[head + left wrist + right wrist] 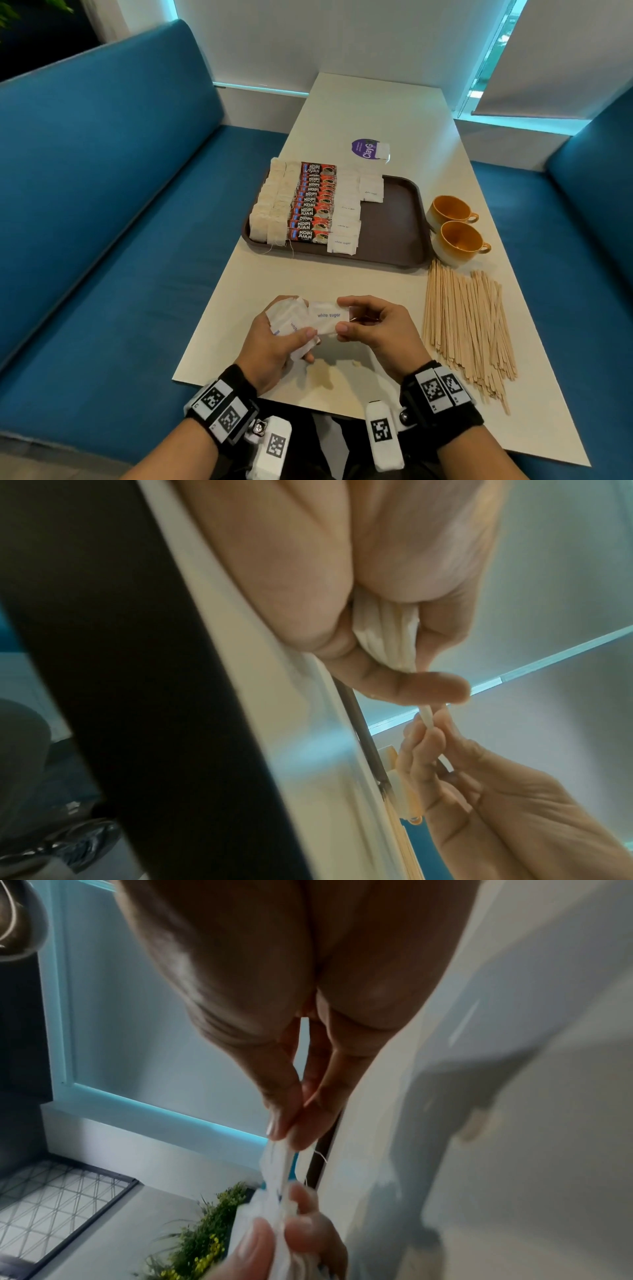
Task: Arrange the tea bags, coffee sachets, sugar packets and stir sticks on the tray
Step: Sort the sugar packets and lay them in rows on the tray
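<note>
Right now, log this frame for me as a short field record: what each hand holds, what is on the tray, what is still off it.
left hand: grips a bunch of sugar packets
right hand: pinches one packet marked white sugar, pulled from the bunch
tray: rows of tea bags, coffee sachets and sugar packets, right part bare
stir sticks: on the table, right of the hands, off the tray
mugs: two, beside the tray's right edge
stray tea bag: beyond the tray, on a purple sticker
</note>
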